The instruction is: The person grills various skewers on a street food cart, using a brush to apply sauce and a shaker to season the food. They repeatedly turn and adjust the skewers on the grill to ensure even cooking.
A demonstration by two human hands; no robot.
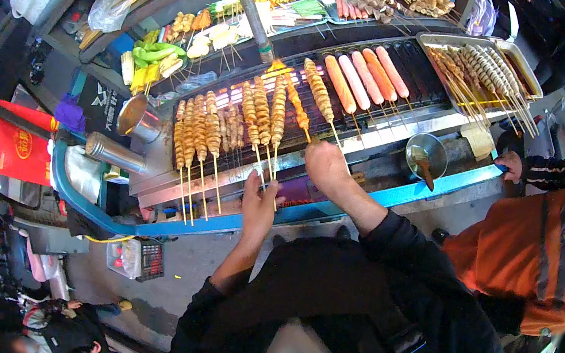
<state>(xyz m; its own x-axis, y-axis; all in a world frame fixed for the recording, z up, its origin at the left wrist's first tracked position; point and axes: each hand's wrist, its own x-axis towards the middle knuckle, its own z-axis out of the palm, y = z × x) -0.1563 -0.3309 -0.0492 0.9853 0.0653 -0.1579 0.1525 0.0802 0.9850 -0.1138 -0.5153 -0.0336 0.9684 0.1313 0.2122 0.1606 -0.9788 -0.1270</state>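
Note:
My left hand (258,208) is at the lower ends of the sticks of several browned spiral-cut skewers (262,112), its fingers around the sticks. Farther right, my right hand (326,165) is closed at the stick end of an orange-brown skewer (297,106). The stick of a lone spiral skewer (318,89) runs down beside that fist; its fingertips are hidden. More spiral skewers (208,123) lie on the grill's left, with small meat skewers (232,127) between the groups. Several sausages on sticks (367,79) lie to the right of my right hand. Heat glows under the grill grate (421,68).
A steel tray (529,85) of skewers stands right of the grill. A metal cup with a brush (424,154) sits by the blue rail (442,185). A steel shaker (114,151) is at left. A metal post (248,5) rises behind. A person in orange (525,254) stands right.

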